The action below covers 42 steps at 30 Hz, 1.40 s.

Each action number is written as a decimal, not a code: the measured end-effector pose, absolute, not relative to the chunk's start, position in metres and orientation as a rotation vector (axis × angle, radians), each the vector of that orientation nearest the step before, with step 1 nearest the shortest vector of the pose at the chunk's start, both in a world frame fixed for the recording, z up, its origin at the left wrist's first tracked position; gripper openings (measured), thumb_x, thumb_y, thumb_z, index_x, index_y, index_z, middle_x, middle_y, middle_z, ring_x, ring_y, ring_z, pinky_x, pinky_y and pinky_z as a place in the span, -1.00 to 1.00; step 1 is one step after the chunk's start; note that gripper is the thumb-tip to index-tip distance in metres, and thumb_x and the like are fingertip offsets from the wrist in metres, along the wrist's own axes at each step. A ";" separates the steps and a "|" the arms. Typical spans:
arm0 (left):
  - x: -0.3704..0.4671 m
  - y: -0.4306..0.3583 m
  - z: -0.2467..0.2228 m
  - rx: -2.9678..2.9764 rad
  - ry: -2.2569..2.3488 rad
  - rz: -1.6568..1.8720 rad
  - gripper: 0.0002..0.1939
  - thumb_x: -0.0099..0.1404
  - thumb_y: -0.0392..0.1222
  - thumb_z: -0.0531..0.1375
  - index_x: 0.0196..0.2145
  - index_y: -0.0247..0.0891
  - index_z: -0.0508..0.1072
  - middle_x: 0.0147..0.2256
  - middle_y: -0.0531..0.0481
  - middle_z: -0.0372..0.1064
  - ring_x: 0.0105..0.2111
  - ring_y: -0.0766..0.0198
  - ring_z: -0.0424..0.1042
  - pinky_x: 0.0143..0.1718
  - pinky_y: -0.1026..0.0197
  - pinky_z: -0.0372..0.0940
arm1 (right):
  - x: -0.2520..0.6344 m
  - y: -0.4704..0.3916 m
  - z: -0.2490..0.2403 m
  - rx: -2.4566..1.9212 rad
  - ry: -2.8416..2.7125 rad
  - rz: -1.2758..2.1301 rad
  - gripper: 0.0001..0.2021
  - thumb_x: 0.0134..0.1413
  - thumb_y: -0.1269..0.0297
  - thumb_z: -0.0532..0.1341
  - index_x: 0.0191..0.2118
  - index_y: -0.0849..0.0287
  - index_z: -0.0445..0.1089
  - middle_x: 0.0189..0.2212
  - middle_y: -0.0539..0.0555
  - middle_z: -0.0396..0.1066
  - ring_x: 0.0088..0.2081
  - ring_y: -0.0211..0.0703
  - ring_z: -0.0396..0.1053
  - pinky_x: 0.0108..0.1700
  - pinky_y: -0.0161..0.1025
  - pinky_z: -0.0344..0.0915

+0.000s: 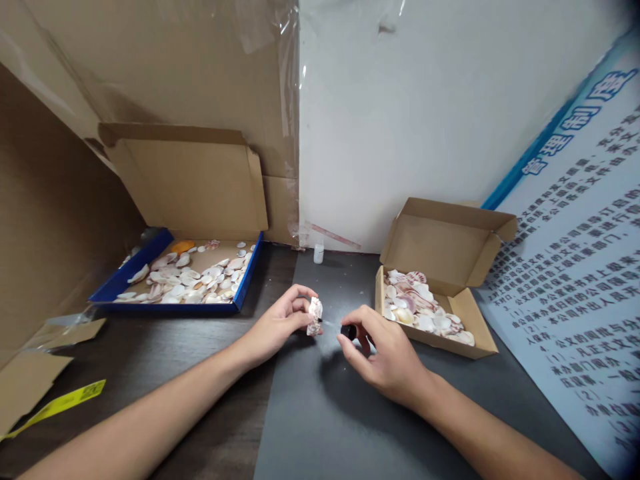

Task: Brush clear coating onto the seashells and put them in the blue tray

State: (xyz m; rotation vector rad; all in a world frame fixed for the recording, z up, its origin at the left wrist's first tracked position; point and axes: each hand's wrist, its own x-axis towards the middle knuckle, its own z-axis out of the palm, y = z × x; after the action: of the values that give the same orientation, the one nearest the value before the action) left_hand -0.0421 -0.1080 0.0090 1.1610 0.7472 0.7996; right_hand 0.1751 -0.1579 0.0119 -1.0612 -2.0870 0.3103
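Observation:
My left hand (287,320) is closed on a small whitish, pink-speckled piece of shell (315,315), held up over the grey mat. Pinched in my right hand (383,353) is a black-capped brush (349,331). Its thin clear stem points left, and the dark tip is at the shell's right edge; whether it touches I cannot tell. Beyond both hands, a small white bottle (319,254) stands upright near the wall.
On the left, an open blue-sided box (175,307) holds many shells. An open brown cardboard box (440,341) with more shells sits at right. Cardboard scraps (35,387) and a yellow strip (63,405) lie at far left. A printed poster (575,267) leans at right.

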 end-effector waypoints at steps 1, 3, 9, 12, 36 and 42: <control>-0.042 -0.108 0.009 1.159 0.745 0.802 -0.67 0.22 -0.17 0.27 -0.10 -0.21 0.27 -0.36 0.10 0.37 -0.38 0.32 0.44 -0.15 0.13 0.35 | 0.175 -0.158 0.012 -1.090 -2.092 0.305 -0.93 0.19 0.36 0.18 -0.20 0.13 0.28 -0.45 -0.05 0.29 -0.51 -0.29 0.25 -0.43 -0.31 0.20; -0.042 -0.108 0.010 1.159 0.747 0.800 -0.68 0.22 -0.17 0.27 -0.11 -0.21 0.27 -0.36 0.10 0.37 -0.38 0.32 0.44 -0.13 0.10 0.36 | 0.175 -0.158 0.014 -1.119 -2.083 0.299 -0.94 0.18 0.36 0.17 -0.22 0.13 0.27 -0.47 -0.06 0.27 -0.51 -0.29 0.25 -0.43 -0.31 0.20; -0.041 -0.110 0.012 1.171 0.765 0.782 -0.67 0.22 -0.16 0.27 -0.11 -0.21 0.28 -0.36 0.10 0.36 -0.37 0.30 0.45 -0.14 0.08 0.36 | 0.175 -0.158 0.014 -1.122 -2.136 0.362 -0.93 0.21 0.35 0.15 -0.18 0.13 0.28 -0.41 -0.04 0.29 -0.53 -0.31 0.22 -0.43 -0.30 0.19; -0.041 -0.110 0.013 1.175 0.766 0.773 -0.68 0.22 -0.16 0.26 -0.11 -0.22 0.28 -0.37 0.11 0.35 -0.38 0.32 0.43 -0.14 0.08 0.37 | 0.175 -0.157 0.013 -1.118 -2.096 0.335 -0.93 0.21 0.36 0.15 -0.19 0.12 0.27 -0.43 -0.06 0.26 -0.52 -0.30 0.21 -0.42 -0.30 0.19; -0.040 -0.111 0.015 1.264 0.788 0.733 -0.68 0.23 -0.14 0.23 -0.08 -0.24 0.31 -0.42 0.09 0.33 -0.43 0.32 0.38 -0.33 0.21 0.24 | 0.175 -0.157 0.013 -1.169 -2.051 0.328 -0.95 0.21 0.32 0.16 -0.22 0.12 0.26 -0.45 -0.05 0.33 -0.51 -0.29 0.30 -0.42 -0.30 0.22; -0.040 -0.111 0.015 1.255 0.790 0.726 -0.69 0.23 -0.16 0.24 -0.09 -0.25 0.30 -0.42 0.11 0.32 -0.43 0.34 0.37 -0.33 0.22 0.23 | 0.175 -0.157 0.013 -1.148 -2.076 0.310 -0.96 0.21 0.35 0.17 -0.22 0.12 0.29 -0.44 -0.05 0.33 -0.50 -0.29 0.31 -0.40 -0.30 0.24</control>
State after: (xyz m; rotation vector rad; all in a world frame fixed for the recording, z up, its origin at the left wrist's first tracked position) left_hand -0.0403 -0.1114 0.0152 1.2549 0.7898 0.7265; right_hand 0.1752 -0.1567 0.0126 -1.1479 -2.0762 0.3103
